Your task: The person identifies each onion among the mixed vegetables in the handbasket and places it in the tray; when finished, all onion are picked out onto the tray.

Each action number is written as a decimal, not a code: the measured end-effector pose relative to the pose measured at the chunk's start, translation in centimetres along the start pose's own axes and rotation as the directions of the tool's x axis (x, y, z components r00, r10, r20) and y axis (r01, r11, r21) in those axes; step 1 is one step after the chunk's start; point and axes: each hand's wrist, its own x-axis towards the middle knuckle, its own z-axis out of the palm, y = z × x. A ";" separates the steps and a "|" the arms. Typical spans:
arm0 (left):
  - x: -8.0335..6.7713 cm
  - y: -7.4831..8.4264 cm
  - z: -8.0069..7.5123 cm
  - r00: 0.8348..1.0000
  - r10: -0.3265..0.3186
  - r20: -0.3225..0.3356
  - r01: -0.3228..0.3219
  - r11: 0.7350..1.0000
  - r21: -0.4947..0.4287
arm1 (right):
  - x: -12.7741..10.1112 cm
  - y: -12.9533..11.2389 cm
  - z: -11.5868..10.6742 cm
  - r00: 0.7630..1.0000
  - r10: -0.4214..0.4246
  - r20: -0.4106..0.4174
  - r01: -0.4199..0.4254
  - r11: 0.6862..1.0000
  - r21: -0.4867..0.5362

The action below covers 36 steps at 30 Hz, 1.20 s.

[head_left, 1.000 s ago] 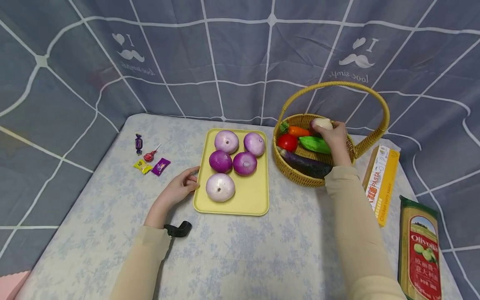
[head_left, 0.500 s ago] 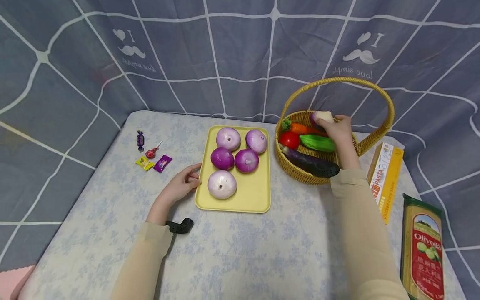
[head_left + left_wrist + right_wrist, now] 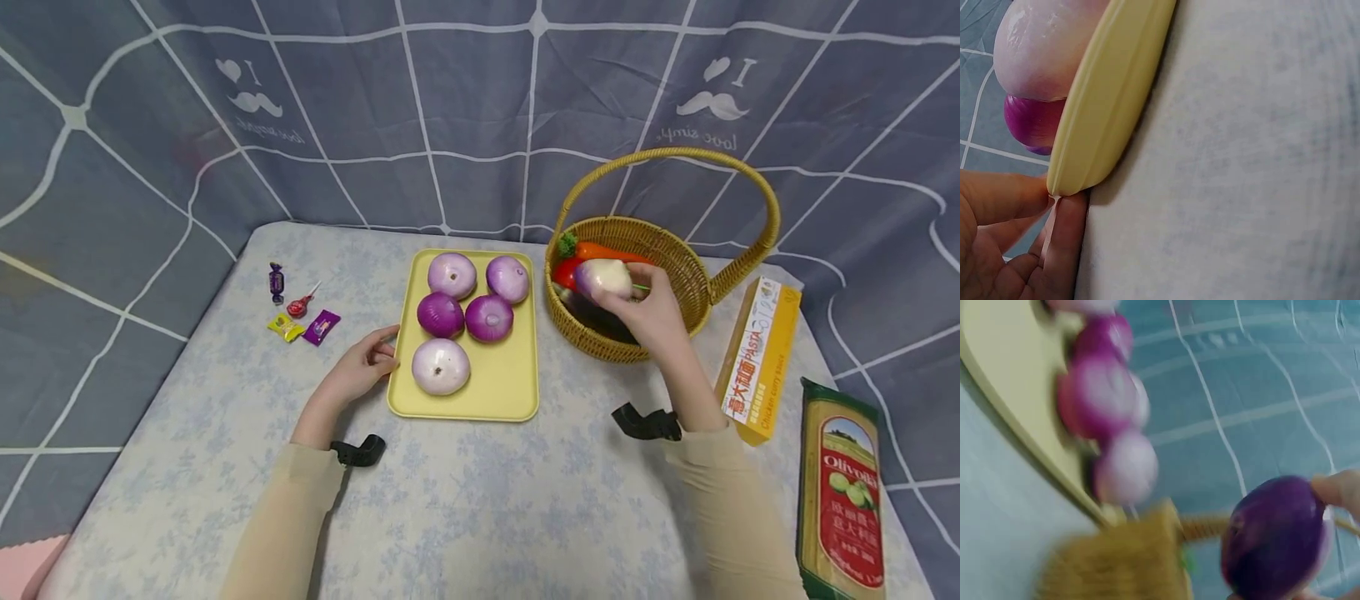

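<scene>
My left hand (image 3: pixel 355 368) pinches the left edge of a yellow tray (image 3: pixel 501 385); in the left wrist view the thumb and a finger meet at its rim (image 3: pixel 1107 100). Several purple and pale onions (image 3: pixel 441 367) lie on that tray. Over the front left of a wicker basket (image 3: pixel 611 348), my right hand (image 3: pixel 658 315) holds a rounded purple-and-white vegetable (image 3: pixel 604 276). Its glossy dark purple side (image 3: pixel 1275 540) faces the right wrist camera. Inside the basket are a carrot (image 3: pixel 611 252), a partly covered tomato (image 3: pixel 567 271) and an eggplant (image 3: pixel 588 315). The green vegetable is mostly hidden behind the hand.
The tall basket handle (image 3: pixel 667 152) arches above the basket. To its right stand a pasta box (image 3: pixel 761 362) and a spaghetti pack (image 3: pixel 840 492). Wrapped candies (image 3: pixel 285 327) and a lollipop (image 3: pixel 298 307) lie left of the tray. A grid-patterned curtain (image 3: pixel 480 100) hangs behind.
My right hand has lifted the purple-and-white vegetable from the back of the basket and brought it toward the front left. The left hand stays on the tray's edge.
</scene>
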 end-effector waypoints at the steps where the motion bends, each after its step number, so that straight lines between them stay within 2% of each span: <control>1: 0.0 0.0 0.0 1.000 -0.001 0.002 0.001 1.000 0.001 | -0.7 0.2 0.7 1.000 -0.017 0.015 0.016 1.000 0.015; 5: 0.0 0.0 0.1 1.000 -0.012 0.007 0.012 1.000 0.006 | -2.8 1.2 4.1 0.989 -0.101 0.105 0.088 0.989 0.117; 7: 0.0 -0.1 0.0 1.000 -0.008 0.009 0.008 1.000 0.013 | -3.5 1.6 5.8 0.980 -0.140 0.139 0.123 0.984 0.129; 11: 0.0 -0.2 -0.1 1.000 0.003 0.006 -0.003 1.000 0.019 | -4.1 2.2 8.4 0.967 -0.180 0.182 0.161 0.980 0.114; 15: 0.0 0.0 -0.1 1.000 0.002 0.003 -0.002 1.000 0.020 | -4.1 2.8 10.0 0.961 -0.186 0.207 0.168 0.981 0.101; 23: -0.1 0.2 0.1 1.000 0.009 0.000 -0.009 0.999 0.031 | -4.2 4.0 12.2 0.951 -0.228 0.209 0.232 0.973 0.008; 31: 0.0 0.1 0.0 1.000 0.009 -0.005 -0.009 0.999 0.032 | -4.1 4.4 12.9 0.942 -0.276 0.188 0.295 0.952 -0.077; 36: -0.2 0.1 0.0 1.000 0.020 0.009 -0.020 0.999 0.032 | -4.3 4.4 12.8 0.948 -0.252 0.195 0.269 0.960 -0.071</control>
